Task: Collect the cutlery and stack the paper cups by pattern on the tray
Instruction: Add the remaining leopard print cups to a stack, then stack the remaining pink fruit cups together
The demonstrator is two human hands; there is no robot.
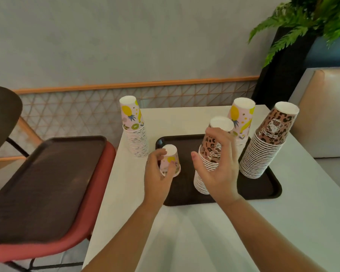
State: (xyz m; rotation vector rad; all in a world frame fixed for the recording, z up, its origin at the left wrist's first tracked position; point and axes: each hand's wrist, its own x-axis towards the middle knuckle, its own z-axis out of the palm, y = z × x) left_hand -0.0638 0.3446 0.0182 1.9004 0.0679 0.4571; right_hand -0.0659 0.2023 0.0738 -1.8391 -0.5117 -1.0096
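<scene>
The left hand (157,173) pinches a single fruit cup (170,160), upside down over the tray (263,190); the right hand (218,165) curls half-open against the leopard stack (210,152) — whether it truly grips is hard to say. Best to carry the cup to a fruit stack (134,126) — that one stands off the tray, on the table (185,232). The tall stack (267,140) crowds the right. No cutlery shows.

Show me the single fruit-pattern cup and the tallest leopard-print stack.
single fruit-pattern cup (170,154), head view, upturned base.
tallest leopard-print stack (263,154), head view, stacked rims.
</scene>
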